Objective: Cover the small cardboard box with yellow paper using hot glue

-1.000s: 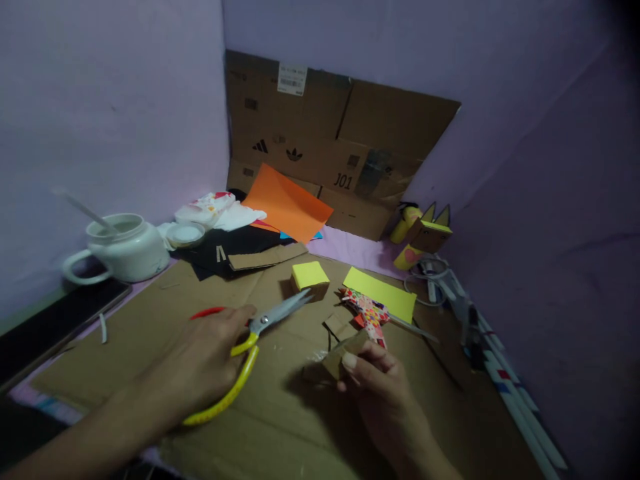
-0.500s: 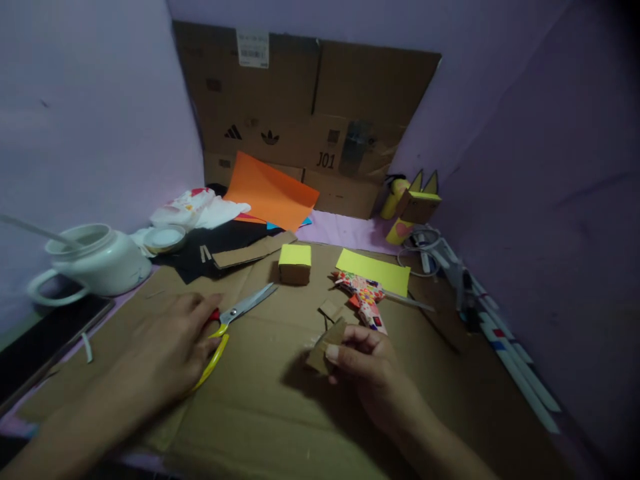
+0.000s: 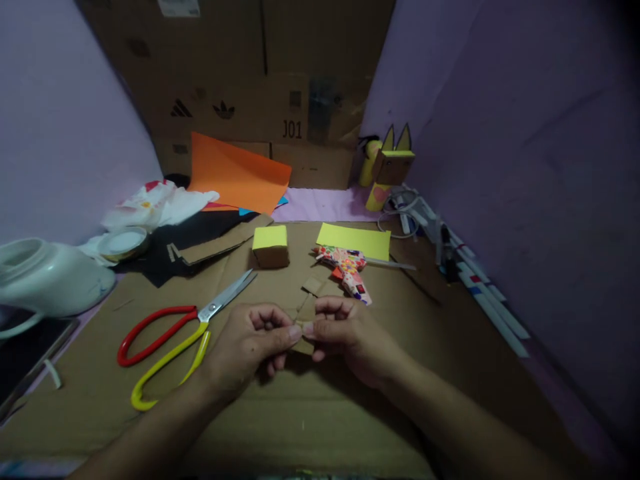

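Between my two hands is a small piece of brown cardboard [image 3: 304, 347]. My left hand [image 3: 257, 340] pinches its left side with thumb and fingers. On its right side my right hand [image 3: 345, 333] grips it, the two thumbs almost touching. Fingers cover much of the piece. Scissors [image 3: 213, 309] with one red and one yellow handle lie left of my left hand, blades slightly apart. Just beyond the hands rests a small cardboard scrap [image 3: 313, 286]. A flower-patterned glue gun [image 3: 347, 263] lies past my right hand, a glue stick in its back.
A yellow-topped cardboard box [image 3: 271, 247] stands beyond the hands, near a yellow paper strip [image 3: 365, 238]. A white pot [image 3: 55, 277] stands at left. Orange paper [image 3: 235, 173] leans at the back. White sticks [image 3: 493, 310] and a cardboard figure [image 3: 393, 167] are at right.
My left hand has left the scissors, which now lie on the cardboard, and has joined my right hand on the cardboard piece. The view has tilted down and turned right.
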